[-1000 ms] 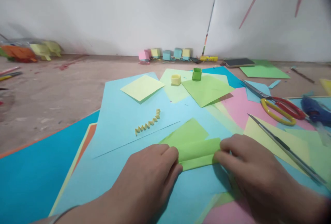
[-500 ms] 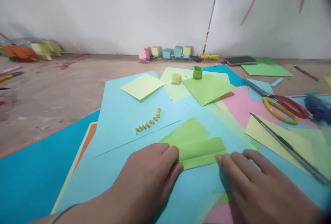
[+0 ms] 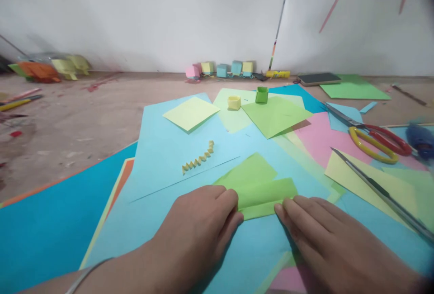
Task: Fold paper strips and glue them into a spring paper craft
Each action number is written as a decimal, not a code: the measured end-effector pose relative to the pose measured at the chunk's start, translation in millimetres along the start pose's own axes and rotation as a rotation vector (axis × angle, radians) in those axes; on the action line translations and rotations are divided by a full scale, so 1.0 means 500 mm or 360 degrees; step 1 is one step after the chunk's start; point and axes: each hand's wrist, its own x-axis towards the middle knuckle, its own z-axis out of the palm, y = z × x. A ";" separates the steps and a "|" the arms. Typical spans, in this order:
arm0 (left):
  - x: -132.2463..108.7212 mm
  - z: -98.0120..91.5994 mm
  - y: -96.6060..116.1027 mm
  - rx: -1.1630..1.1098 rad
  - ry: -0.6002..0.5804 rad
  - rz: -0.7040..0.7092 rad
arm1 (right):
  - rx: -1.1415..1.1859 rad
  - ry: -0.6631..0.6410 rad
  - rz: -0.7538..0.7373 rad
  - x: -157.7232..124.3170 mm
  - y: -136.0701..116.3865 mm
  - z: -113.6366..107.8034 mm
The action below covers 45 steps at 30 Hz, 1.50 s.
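A light green sheet of paper [image 3: 267,191] with a narrow fold along its near edge lies on a large light blue sheet [image 3: 159,154]. My left hand [image 3: 200,221] is closed on its left end, thumb and curled fingers at the fold. At the right end my right hand [image 3: 322,228] grips the folded edge, thumb and fingertips together. A green flap [image 3: 252,167] sticks out behind; I cannot tell if it belongs to the same sheet. Beyond it lies a yellow zigzag-folded paper strip [image 3: 200,160]. Farther back stand a small yellow paper box [image 3: 234,102] and a green one [image 3: 261,95].
To the right lie scissors with red and yellow handles [image 3: 373,144] and a slim metal craft tool [image 3: 376,187]. A pale yellow square [image 3: 191,114] and a green square [image 3: 276,115] rest behind. Small paper cubes [image 3: 222,70], a glue stick [image 3: 278,74] and a phone [image 3: 319,79] line the wall.
My right thumb and fingertips have slid a little left along the folded edge. My left hand stays on its end. The whole view has shifted slightly.
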 end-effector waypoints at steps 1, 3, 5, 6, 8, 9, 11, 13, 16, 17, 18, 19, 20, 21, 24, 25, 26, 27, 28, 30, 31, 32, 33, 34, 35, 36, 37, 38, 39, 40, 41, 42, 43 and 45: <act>0.000 -0.002 0.001 -0.0004 -0.0026 -0.0006 | 0.0021 -0.0009 0.0033 0.001 -0.002 0.005; 0.002 -0.008 0.003 0.0001 -0.0093 -0.0039 | 0.0044 -0.0010 0.0054 -0.001 -0.005 0.011; 0.003 -0.016 0.006 0.0030 -0.0159 -0.0106 | 0.0061 0.0009 0.0060 -0.004 -0.006 0.014; 0.003 -0.021 0.007 0.0048 -0.0189 -0.0147 | 0.0069 0.0023 0.0056 -0.006 -0.006 0.014; 0.001 -0.028 0.007 0.0078 -0.0231 -0.0213 | 0.0071 0.0039 0.0049 -0.009 -0.004 0.015; 0.000 -0.030 0.006 0.0089 -0.0231 -0.0227 | 0.0065 0.0048 0.0035 -0.010 -0.003 0.015; -0.004 -0.032 0.000 0.0100 -0.0193 -0.0199 | 0.0047 0.0040 -0.0007 -0.010 -0.001 0.016; -0.008 -0.032 -0.006 0.0111 -0.0124 -0.0118 | 0.0038 0.0007 -0.0061 -0.007 0.002 0.017; -0.013 -0.028 -0.012 0.0193 0.0095 0.0073 | 0.0066 -0.0066 -0.0103 0.003 0.004 0.016; -0.013 -0.025 -0.012 0.0224 0.0188 0.0176 | 0.0083 -0.0084 -0.0102 0.007 0.005 0.015; -0.013 -0.022 -0.011 0.0245 0.0267 0.0302 | 0.0091 -0.0085 -0.0100 0.010 0.005 0.015; -0.012 -0.018 -0.009 0.0253 0.0329 0.0435 | 0.0092 -0.0089 -0.0096 0.012 0.005 0.014; -0.011 -0.013 -0.006 0.0252 0.0358 0.0549 | 0.0086 -0.0090 -0.0097 0.012 0.004 0.015; -0.010 -0.007 -0.002 0.0249 0.0367 0.0636 | 0.0078 -0.0091 -0.0099 0.012 0.003 0.015; -0.006 0.007 0.009 0.0319 0.0359 0.0744 | 0.0077 -0.0069 -0.0097 0.005 0.000 0.019; -0.006 0.009 0.013 0.0362 0.0349 0.0758 | 0.0089 -0.0078 -0.0090 0.002 0.000 0.020; -0.006 0.011 0.016 0.0408 0.0332 0.0774 | 0.0099 -0.0077 -0.0088 -0.001 -0.001 0.021; -0.007 0.011 0.018 0.0449 0.0320 0.0789 | 0.0108 -0.0089 -0.0086 -0.002 -0.001 0.021; -0.009 0.011 0.020 0.0484 0.0314 0.0795 | 0.0112 -0.0104 -0.0084 -0.003 -0.001 0.021; -0.018 0.010 0.020 0.0517 0.0317 0.0790 | 0.0110 -0.0114 -0.0070 -0.002 -0.001 0.019; -0.024 0.010 0.019 0.0518 0.0328 0.0783 | 0.0106 -0.0112 -0.0058 -0.001 -0.001 0.017; -0.031 0.011 0.016 0.0512 0.0335 0.0773 | 0.0099 -0.0110 -0.0041 0.000 0.000 0.016; -0.040 0.012 0.012 0.0507 0.0330 0.0747 | 0.0096 -0.0113 -0.0031 0.002 0.000 0.014; -0.049 0.013 0.007 0.0501 0.0348 0.0716 | 0.0096 -0.0115 -0.0026 0.002 0.000 0.013; -0.059 0.014 0.002 0.0495 0.0374 0.0688 | 0.0100 -0.0120 -0.0024 0.002 0.000 0.012; -0.068 0.015 -0.002 0.0501 0.0406 0.0644 | 0.0103 -0.0117 -0.0028 0.002 0.000 0.012; -0.077 0.014 -0.006 0.0491 0.0533 0.0609 | 0.0108 -0.0108 -0.0037 0.001 -0.001 0.013; -0.085 0.011 -0.008 0.0523 0.0519 0.0583 | 0.0116 -0.0102 -0.0043 0.000 -0.001 0.014; -0.090 0.008 -0.008 0.0559 0.0416 0.0562 | 0.0125 -0.0096 -0.0039 -0.002 -0.002 0.016; -0.094 0.002 -0.007 0.0559 0.0427 0.0555 | 0.0131 -0.0087 -0.0031 -0.003 -0.002 0.017; -0.094 -0.004 -0.004 0.0570 0.0408 0.0547 | 0.0137 -0.0078 -0.0021 -0.003 -0.003 0.019; -0.092 -0.010 0.000 0.0565 0.0436 0.0553 | 0.0143 -0.0077 -0.0008 -0.003 -0.004 0.021; -0.088 -0.015 0.005 0.0559 0.0511 0.0563 | 0.0145 -0.0080 0.0012 -0.002 -0.004 0.023; -0.073 -0.021 0.013 0.0577 0.0720 0.0578 | 0.0147 -0.0067 0.0019 0.000 -0.004 0.024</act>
